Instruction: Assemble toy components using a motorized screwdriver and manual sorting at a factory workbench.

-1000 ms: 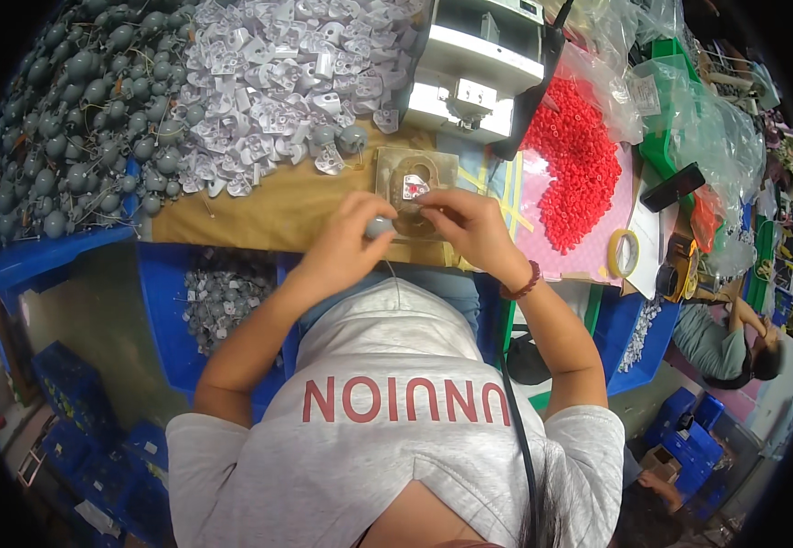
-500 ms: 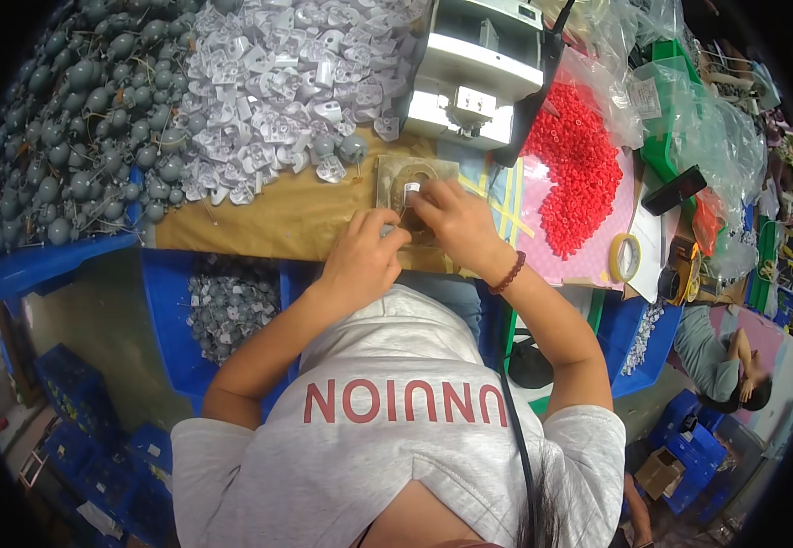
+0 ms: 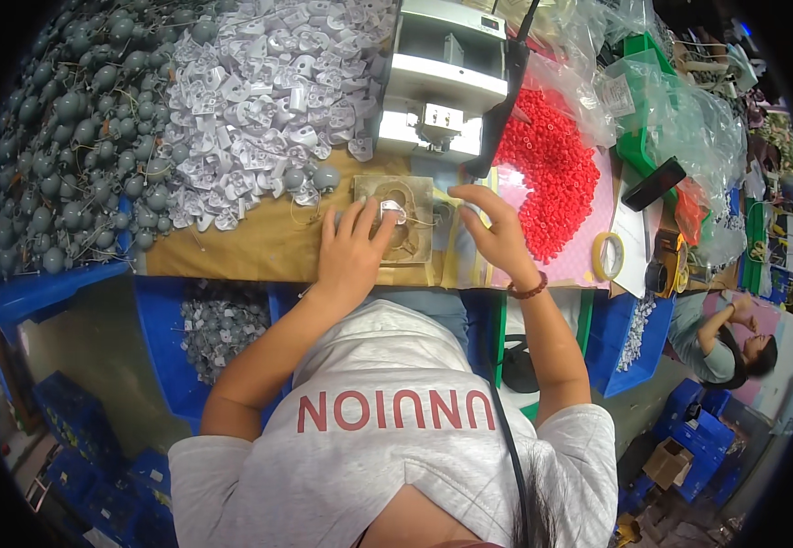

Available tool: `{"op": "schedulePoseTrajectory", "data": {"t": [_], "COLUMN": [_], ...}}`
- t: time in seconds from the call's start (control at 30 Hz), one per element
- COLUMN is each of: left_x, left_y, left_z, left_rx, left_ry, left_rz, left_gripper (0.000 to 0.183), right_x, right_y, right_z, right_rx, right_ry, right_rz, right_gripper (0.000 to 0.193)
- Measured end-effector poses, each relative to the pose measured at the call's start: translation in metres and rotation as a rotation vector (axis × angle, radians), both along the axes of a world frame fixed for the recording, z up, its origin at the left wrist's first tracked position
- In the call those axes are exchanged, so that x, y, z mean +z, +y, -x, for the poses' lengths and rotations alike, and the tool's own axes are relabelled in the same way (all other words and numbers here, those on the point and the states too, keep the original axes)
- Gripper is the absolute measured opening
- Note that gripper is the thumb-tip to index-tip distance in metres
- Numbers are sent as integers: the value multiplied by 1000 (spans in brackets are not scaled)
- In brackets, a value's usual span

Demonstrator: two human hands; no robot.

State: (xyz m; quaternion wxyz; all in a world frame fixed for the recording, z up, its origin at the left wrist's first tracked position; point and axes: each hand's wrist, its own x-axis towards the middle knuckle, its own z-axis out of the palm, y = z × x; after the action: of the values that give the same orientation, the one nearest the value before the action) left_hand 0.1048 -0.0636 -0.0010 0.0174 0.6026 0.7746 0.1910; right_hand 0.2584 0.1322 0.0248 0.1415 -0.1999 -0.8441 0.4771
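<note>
One white part [image 3: 393,211] sits in the recess [image 3: 403,241] of the block [image 3: 423,248], half covered, so its full long axis cannot be told; what shows slants roughly from 10 to 4 o'clock, and its wire [image 3: 425,223] points between 3 and 4. The recess runs long from 12 to 6. The left hand [image 3: 354,251] comes in from 8 o'clock, fingers slightly spread and reaching toward 12, the nearest fingertip on or right beside the part. At 3 o'clock, near the block, the right hand [image 3: 498,233] has thumb and index finger apart. From the block, red rings [image 3: 556,178] heap toward 2, a white heap [image 3: 268,110] toward 10, the machine [image 3: 442,87] stands toward 1
</note>
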Motion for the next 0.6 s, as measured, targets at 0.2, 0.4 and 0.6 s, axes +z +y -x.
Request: {"op": "schedulePoseTrajectory", "data": {"t": [0.2,0.4,0.6], "left_x": [-4,-6,-2], "left_y": [3,2,1], "left_z": [2,5,10], "left_rx": [-9,-17,-36], "left_ry": [-10,-45,-39], "left_rz": [-56,-126,-106], "left_gripper": [49,43,41], "right_x": [-25,-42,-20], "right_y": [-3,-16,-14], "right_z": [-4,12,35], "right_rx": [129,-254,-180], "right_ry": [-29,220,315], "right_rz": [-375,-46,1294], "right_gripper": [40,35,42]}}
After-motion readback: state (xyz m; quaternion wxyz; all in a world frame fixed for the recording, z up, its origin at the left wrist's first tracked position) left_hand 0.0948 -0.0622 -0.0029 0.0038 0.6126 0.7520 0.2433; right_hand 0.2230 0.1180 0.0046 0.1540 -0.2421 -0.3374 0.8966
